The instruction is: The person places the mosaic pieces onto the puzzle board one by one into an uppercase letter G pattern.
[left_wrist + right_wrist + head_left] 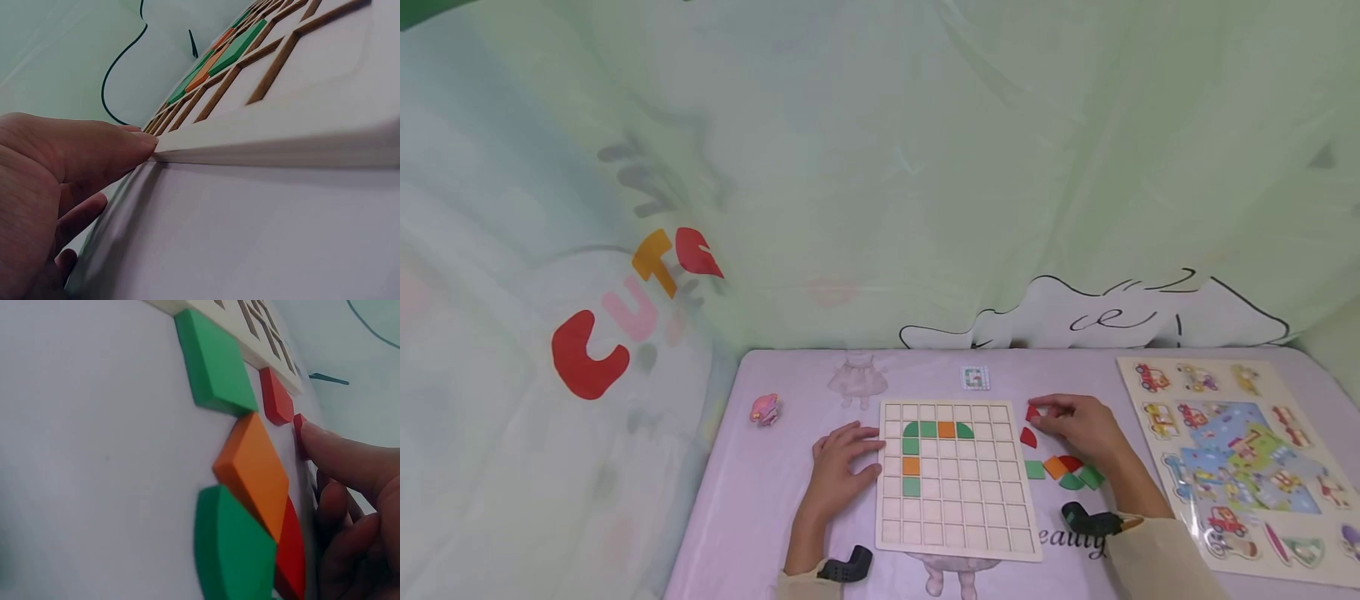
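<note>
My left hand (841, 468) rests at the left edge of a pale wooden grid board (976, 492), fingers fairly straight. In the left wrist view its thumb (134, 144) touches the board's side. Green and orange pieces sit in the grid, among them a green square (911, 487) and an orange square (947, 429). Right of the board, my right hand (1086, 423) pinches a red quarter-round piece (1032, 412) between thumb and fingertips, close over the table. Another red quarter-round piece (276, 397) lies just beside it.
Near my right wrist lie a loose green square (1035, 470), an orange square (1055, 467) and several other pieces. A small pattern card (976, 377) is behind the board, a pink figurine (764, 409) far left. A vehicle puzzle board (1217, 383) takes up the right side.
</note>
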Demonstrator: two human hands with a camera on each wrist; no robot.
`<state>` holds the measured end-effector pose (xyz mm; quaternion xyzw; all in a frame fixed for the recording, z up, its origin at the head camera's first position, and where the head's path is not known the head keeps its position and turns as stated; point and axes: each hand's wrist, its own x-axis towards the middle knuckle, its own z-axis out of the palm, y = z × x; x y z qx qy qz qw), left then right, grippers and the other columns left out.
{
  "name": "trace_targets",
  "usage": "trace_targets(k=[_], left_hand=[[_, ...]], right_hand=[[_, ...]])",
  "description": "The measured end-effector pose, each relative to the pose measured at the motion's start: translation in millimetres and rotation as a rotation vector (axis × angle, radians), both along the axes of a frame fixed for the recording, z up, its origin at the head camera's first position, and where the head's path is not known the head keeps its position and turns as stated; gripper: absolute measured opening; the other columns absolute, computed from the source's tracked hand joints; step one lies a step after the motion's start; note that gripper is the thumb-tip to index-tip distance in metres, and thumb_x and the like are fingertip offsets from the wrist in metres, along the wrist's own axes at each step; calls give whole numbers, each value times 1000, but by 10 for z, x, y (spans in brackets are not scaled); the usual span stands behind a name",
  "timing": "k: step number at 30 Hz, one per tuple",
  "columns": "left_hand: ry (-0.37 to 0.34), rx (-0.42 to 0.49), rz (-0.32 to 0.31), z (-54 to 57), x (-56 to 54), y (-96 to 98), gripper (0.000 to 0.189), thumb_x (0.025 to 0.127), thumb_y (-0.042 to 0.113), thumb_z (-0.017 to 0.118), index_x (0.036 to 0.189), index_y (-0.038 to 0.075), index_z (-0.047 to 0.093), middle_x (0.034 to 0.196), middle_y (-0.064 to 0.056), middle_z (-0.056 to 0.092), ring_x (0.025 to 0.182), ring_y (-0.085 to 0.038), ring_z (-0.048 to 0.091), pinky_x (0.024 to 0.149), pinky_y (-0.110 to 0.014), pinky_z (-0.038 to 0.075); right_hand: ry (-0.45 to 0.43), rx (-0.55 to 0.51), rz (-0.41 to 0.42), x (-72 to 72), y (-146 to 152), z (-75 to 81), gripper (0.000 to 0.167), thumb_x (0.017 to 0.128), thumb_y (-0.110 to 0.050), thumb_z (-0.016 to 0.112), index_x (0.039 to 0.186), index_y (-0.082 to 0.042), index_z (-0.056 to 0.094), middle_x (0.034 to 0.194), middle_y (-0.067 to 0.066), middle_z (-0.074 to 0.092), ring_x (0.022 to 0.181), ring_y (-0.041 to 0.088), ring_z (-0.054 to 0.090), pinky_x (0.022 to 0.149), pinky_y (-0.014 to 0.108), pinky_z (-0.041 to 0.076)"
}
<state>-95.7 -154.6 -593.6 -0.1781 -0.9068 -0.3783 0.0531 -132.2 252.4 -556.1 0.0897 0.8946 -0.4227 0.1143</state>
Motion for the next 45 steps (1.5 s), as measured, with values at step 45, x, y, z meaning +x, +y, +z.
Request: trace_targets(k=[45], left_hand=[[-18,-3,6,7,3,7,31,84,17,77,116,20,77,133,1,68,141,-30,48,108,-63,22]], right_hand=[[102,-90,20,142,133,-93,49,101,-38,62,146,-19,56,119,14,64,95,24,58,71,20,52]])
